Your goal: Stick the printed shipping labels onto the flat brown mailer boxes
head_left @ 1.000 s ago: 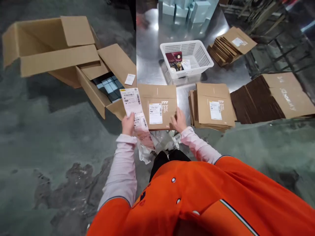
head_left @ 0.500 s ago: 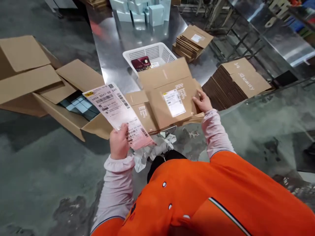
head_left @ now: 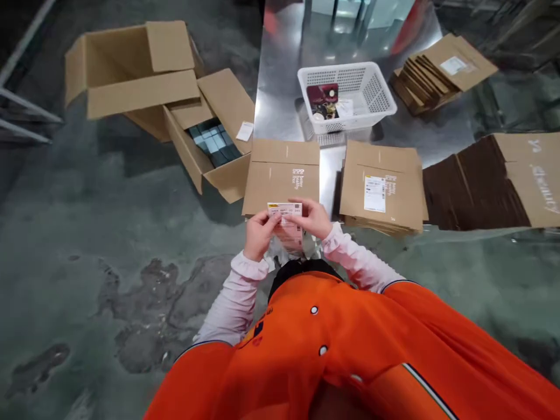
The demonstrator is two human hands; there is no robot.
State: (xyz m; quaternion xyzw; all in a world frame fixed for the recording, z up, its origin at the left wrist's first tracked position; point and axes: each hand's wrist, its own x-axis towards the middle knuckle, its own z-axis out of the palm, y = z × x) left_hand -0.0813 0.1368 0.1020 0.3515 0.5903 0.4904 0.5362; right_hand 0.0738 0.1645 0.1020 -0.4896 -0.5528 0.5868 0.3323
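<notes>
Left hand [head_left: 258,234] and right hand [head_left: 315,219] both pinch the label strip [head_left: 290,233] between them; flat carton [head_left: 277,182] just beyond the grip looks unlabelled, so I'd judge that one not yet done, whereas the labelled carton [head_left: 353,192] right of the grip looks done on that count.
</notes>
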